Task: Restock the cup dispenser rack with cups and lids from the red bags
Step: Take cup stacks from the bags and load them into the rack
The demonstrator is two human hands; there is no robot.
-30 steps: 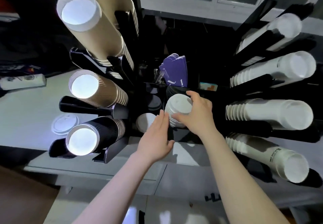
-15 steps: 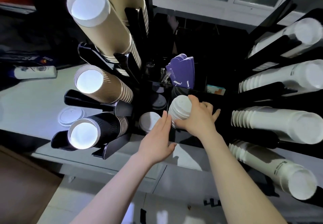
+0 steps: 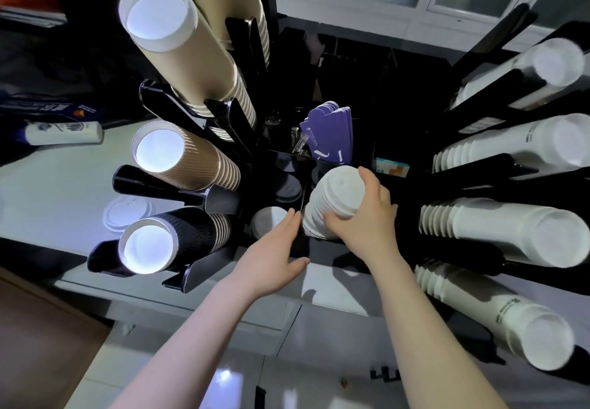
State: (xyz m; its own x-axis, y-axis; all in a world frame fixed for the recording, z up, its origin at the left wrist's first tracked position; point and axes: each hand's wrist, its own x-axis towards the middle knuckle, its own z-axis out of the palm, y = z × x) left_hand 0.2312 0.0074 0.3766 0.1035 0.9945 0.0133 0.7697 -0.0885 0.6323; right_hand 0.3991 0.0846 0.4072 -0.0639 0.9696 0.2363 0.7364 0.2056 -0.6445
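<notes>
A tall stack of white lids (image 3: 335,198) stands in a slot at the middle of the black dispenser rack (image 3: 220,198). My right hand (image 3: 364,220) grips this stack from the right, thumb low on its side and fingers curled over the top. Just left of the stack, my left hand (image 3: 274,255) is held flat with straight fingers, the fingertips at the slot's divider. Another slot to the left holds a lower pile of white lids (image 3: 268,220), and black lids (image 3: 287,185) lie behind it. No red bag is in view.
Brown cup stacks (image 3: 178,38) (image 3: 185,156) and a black cup stack (image 3: 166,239) jut out on the left. White cup stacks (image 3: 510,233) (image 3: 498,309) jut out on the right. Purple sleeves (image 3: 329,134) stand behind. A loose clear lid (image 3: 127,217) and a white bottle (image 3: 60,132) lie on the counter.
My right hand has shifted its hold from the stack's far side to its near right side, with the fingers now curled over the top. The left hand stays flat beside it.
</notes>
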